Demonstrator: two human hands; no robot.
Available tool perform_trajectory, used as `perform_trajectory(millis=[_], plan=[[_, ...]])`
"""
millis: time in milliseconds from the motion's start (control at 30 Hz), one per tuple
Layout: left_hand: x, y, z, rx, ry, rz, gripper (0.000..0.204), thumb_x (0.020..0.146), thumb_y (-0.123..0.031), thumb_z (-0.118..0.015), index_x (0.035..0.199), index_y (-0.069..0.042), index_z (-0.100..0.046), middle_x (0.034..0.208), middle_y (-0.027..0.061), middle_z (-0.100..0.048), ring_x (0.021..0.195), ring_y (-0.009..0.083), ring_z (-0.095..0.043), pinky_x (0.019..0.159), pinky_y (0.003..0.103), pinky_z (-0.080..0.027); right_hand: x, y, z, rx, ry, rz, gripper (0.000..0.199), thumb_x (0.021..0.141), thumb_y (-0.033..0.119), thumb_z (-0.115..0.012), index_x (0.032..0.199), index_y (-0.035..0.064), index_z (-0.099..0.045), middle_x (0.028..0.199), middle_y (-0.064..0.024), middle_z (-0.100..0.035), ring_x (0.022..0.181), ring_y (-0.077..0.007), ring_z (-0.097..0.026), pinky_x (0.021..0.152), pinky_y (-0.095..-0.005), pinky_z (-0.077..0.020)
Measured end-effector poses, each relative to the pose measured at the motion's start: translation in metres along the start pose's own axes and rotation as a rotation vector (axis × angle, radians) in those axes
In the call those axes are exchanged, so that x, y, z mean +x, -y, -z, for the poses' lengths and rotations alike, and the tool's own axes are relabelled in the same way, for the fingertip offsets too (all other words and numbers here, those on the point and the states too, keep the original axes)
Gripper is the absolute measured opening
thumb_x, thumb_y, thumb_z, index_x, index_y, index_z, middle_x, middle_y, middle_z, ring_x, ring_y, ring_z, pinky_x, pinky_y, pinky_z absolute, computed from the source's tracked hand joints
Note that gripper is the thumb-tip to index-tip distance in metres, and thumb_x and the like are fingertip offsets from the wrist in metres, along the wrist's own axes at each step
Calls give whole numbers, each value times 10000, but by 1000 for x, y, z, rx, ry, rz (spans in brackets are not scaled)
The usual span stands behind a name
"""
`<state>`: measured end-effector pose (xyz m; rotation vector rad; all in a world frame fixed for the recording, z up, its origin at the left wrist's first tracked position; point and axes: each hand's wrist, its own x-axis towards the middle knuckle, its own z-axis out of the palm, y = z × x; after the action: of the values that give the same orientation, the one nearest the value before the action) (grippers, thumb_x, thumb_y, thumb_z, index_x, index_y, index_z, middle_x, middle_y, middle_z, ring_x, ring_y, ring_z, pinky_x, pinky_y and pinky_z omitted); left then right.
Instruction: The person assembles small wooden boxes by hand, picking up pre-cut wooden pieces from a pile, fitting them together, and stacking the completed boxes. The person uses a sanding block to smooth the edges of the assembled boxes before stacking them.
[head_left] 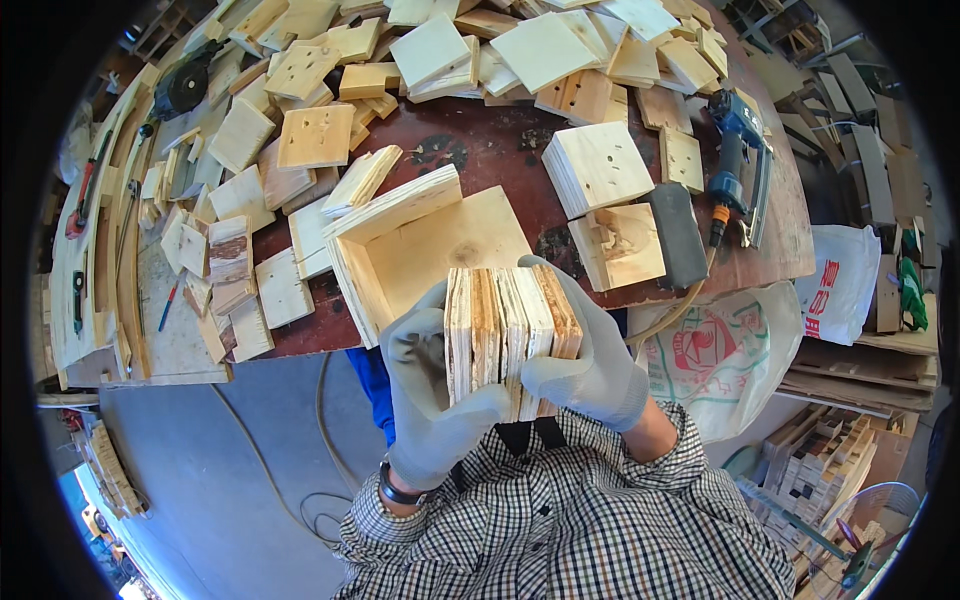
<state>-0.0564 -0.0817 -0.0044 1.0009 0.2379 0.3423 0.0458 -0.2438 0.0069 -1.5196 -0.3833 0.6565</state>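
Between my two gloved hands I hold a stack of several plywood blocks [512,335], their layered edges facing me. My left hand [430,365], in a grey glove, grips the stack's left side with the thumb across its front. From the right, my right hand [590,355] clamps the stack, thumb on its front edge. Just beyond it on the dark red table [470,130] stands a corner-shaped plywood piece [440,235] with two raised walls. Right of that are a plywood block stack [600,165] and a block with a torn face [622,245].
Loose plywood squares [540,50] heap along the table's far side, with more at the left. A blue nail gun [738,150] with a hose [690,300] lies at the right, by a dark grey block [678,235]. A white sack [735,350] hangs below the right edge.
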Motion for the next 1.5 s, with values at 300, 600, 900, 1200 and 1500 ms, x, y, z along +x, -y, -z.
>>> perform_trajectory(millis=[300,600,900,1200,1500], plan=[[0,-4,1,84,0,12,910,785,-365,-985,1439,-43,-441,1608,236,-442,1437,290,-517,1213,500,-429,-2,7,6,81,41,-18,1111,803,328,-944,1624,-82,-317,1466,-181,-587,1352,-200,-573,1143,-368,-474],[-1,-7,10,303,96,9,1247,700,-194,-1007,1646,66,-238,1571,201,-443,1480,315,-453,1237,465,-381,-3,17,-7,374,78,-95,1369,723,214,-1007,1702,-43,-85,1633,-213,-423,1487,-258,-464,1231,-426,-392],[-2,1,15,590,255,-225,1244,809,-327,-938,1684,65,-146,1685,302,-260,1580,447,-302,1287,514,-285,-13,22,-10,318,58,-75,1559,618,308,-1070,1709,-42,-12,1697,-249,-345,1543,-324,-425,1256,-463,-373],[3,-5,8,537,173,-293,1201,832,-313,-920,1669,84,-155,1650,310,-281,1541,469,-334,1276,522,-294,-41,-21,-4,43,-176,6,979,978,450,-730,1658,-54,-237,1610,-206,-468,1421,-302,-535,1170,-414,-461],[2,24,-16,581,16,-414,1145,872,-307,-891,1643,121,-160,1585,362,-310,1455,536,-380,1233,579,-340,-33,2,-15,-338,-317,132,660,1140,468,-471,1536,-58,-427,1401,-195,-598,1267,-275,-603,1080,-407,-495]])
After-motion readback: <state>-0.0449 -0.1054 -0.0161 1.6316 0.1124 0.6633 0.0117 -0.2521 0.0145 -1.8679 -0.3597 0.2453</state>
